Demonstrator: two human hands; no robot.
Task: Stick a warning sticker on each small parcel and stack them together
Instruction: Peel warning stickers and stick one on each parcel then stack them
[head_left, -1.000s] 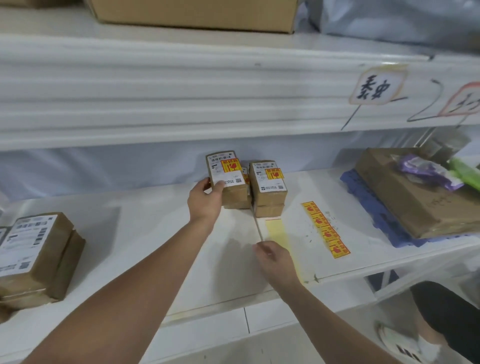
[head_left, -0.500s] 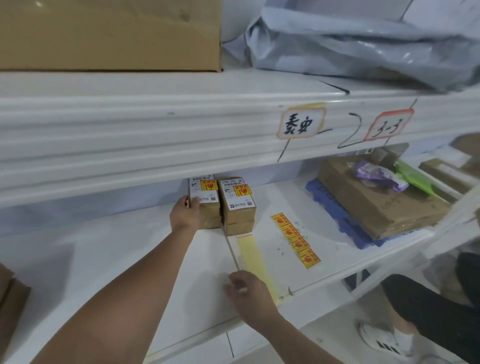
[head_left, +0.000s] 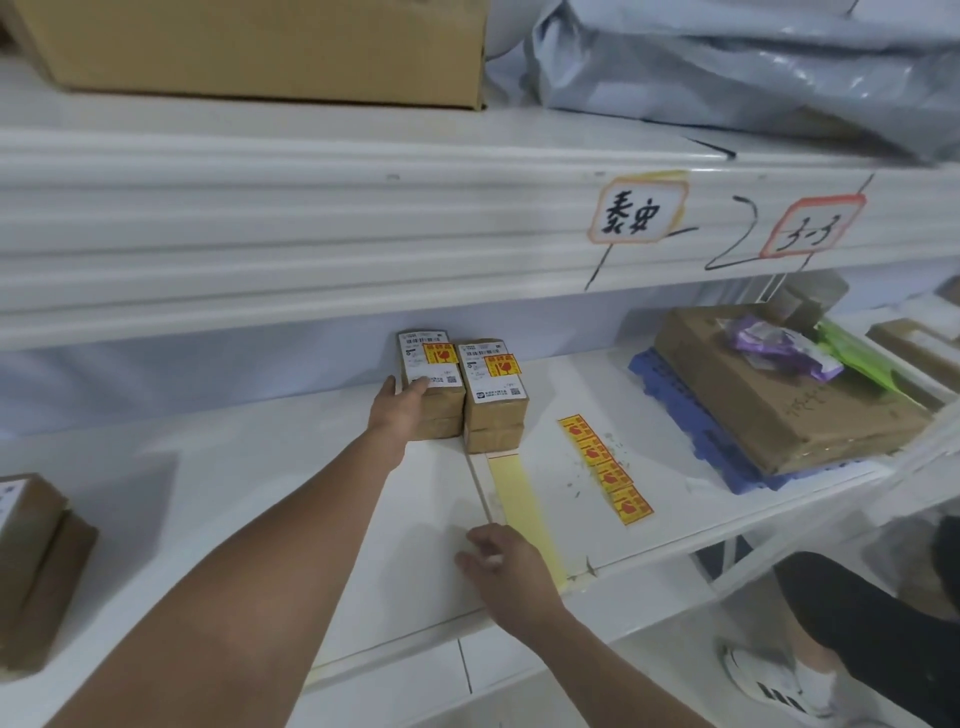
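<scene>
Found two stacks of small parcels at the back of the shelf (head_left: 234, 467), side by side and touching, each two high: left stack (head_left: 431, 358) and right stack (head_left: 493, 384). Confirmed a yellow-and-red warning sticker on the top label of each. Could not check the lower parcels, their tops being covered.

Judged the task well under way but not closed. Counted four unused stickers on the sticker strip (head_left: 605, 470), lying just right of the stacks. Noted more brown parcels (head_left: 36, 545) at the shelf's far left, with no sticker seen on the part of the label in view. Noted also a bare yellow backing strip (head_left: 514, 493) in front of the right stack.

Recorded the long axis of both stacks as running front to back, labels face up, barcode end away from the person and QR end nearer. Recorded the sticker strip as lying obliquely, back-left to front-right.

Found the left hand (head_left: 402, 408) with fingers fairly straight, laid on the near end of the left stack's top label, thumb spread at the left side. Found the right hand (head_left: 504, 561) at the near end of the backing strip, fingers curled. Unable to tell whether pinching the strip or merely resting on it.
</scene>
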